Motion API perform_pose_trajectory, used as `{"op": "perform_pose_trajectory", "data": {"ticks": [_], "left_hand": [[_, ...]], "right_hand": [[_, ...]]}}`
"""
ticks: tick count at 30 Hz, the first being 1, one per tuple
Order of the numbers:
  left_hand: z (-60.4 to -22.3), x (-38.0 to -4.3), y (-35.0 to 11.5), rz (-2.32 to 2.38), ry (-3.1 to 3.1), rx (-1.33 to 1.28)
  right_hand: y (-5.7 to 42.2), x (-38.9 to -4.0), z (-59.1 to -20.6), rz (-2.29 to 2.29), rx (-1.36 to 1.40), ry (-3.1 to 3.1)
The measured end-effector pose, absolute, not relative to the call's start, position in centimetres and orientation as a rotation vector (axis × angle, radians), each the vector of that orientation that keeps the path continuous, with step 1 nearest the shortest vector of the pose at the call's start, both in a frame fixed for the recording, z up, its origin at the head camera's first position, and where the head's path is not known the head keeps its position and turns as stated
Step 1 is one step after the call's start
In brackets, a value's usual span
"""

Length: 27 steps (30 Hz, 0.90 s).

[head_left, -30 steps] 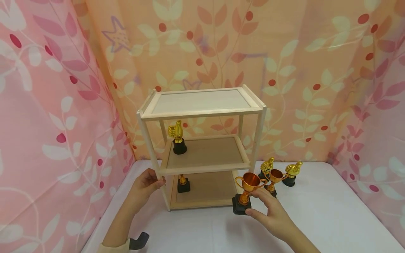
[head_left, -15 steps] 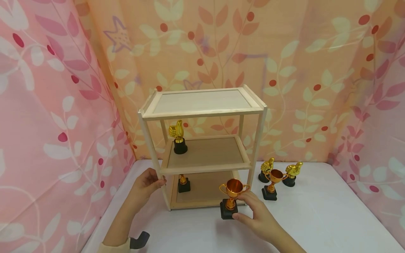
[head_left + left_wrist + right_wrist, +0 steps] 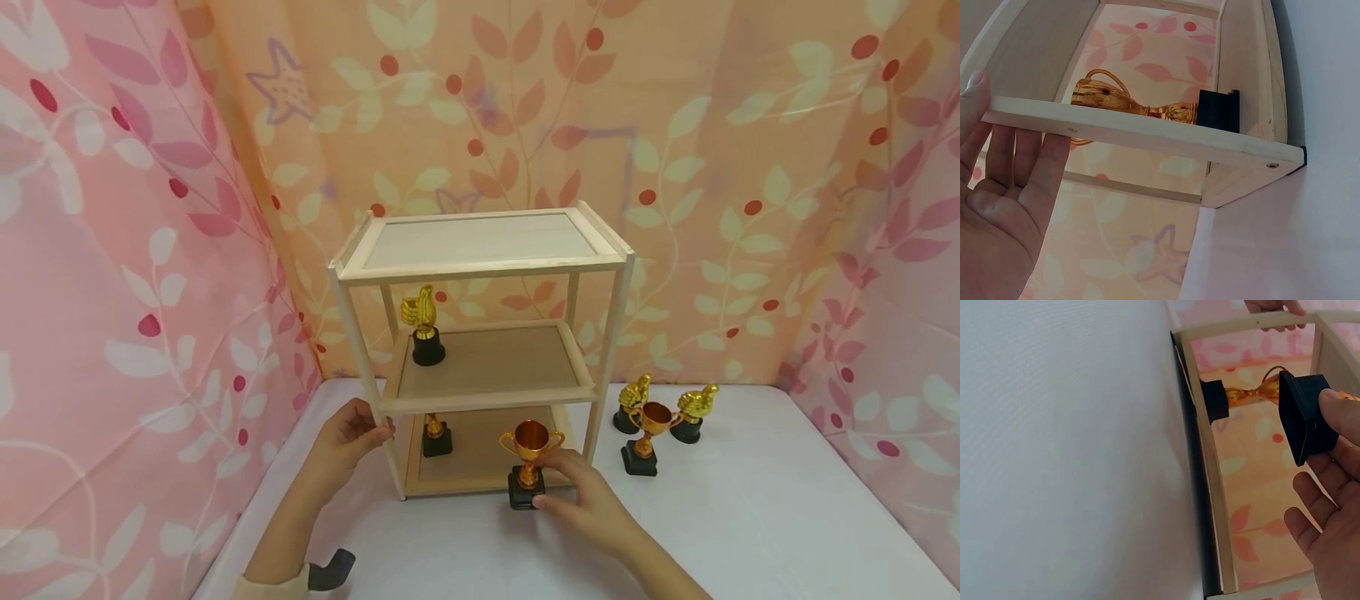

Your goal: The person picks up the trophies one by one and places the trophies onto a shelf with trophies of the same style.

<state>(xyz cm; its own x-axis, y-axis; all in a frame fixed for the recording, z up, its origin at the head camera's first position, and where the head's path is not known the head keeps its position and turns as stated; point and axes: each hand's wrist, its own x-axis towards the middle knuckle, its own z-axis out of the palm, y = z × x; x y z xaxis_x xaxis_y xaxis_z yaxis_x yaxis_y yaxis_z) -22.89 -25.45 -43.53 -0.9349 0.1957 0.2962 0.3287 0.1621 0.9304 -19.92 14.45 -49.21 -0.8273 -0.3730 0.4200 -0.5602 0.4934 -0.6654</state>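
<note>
My right hand [image 3: 588, 504] grips a gold trophy cup [image 3: 531, 437] by its black base [image 3: 1310, 415] and lower stem, just in front of the bottom level of a pale wooden shelf [image 3: 480, 406]. The cup stays upright. With thumb and fingers on either side, my left hand [image 3: 1007, 206] holds the shelf's front left post [image 3: 1141, 134]. Behind that post a second trophy cup [image 3: 437, 439] stands on the bottom level, its upper part hidden by the middle level in the head view. A gold thumbs-up trophy [image 3: 425, 325] stands at the left of the middle level.
On the white tabletop [image 3: 750, 517], right of the shelf, stand another trophy cup [image 3: 651, 433] and two thumbs-up trophies, one behind it [image 3: 633, 400] and one farther right [image 3: 695, 410]. Floral curtains [image 3: 712, 167] enclose the back and sides.
My right hand has carried the trophy cup leftward, from beside the shelf's right post to in front of the bottom level. My left hand keeps its hold on the post.
</note>
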Motion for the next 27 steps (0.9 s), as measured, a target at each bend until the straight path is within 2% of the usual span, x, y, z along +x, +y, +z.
{"op": "perform_pose_trajectory", "data": {"ticks": [15,22,27], "left_hand": [[-43.7,-22.9,-25.5,-1.88,-2.314,-0.515],[-43.6,-23.0,-25.4,-1.888,-2.313,-0.515],[-43.5,-22.9,-25.5,-1.893,-2.318,-0.511]], "right_hand": [[11.9,-22.4,-51.6,1.337,0.733,-2.548],[11.5,-23.2,-51.9,1.432,0.643,-2.604],[11.2,-24.1,-52.1,1.397,0.677,-2.574]]}}
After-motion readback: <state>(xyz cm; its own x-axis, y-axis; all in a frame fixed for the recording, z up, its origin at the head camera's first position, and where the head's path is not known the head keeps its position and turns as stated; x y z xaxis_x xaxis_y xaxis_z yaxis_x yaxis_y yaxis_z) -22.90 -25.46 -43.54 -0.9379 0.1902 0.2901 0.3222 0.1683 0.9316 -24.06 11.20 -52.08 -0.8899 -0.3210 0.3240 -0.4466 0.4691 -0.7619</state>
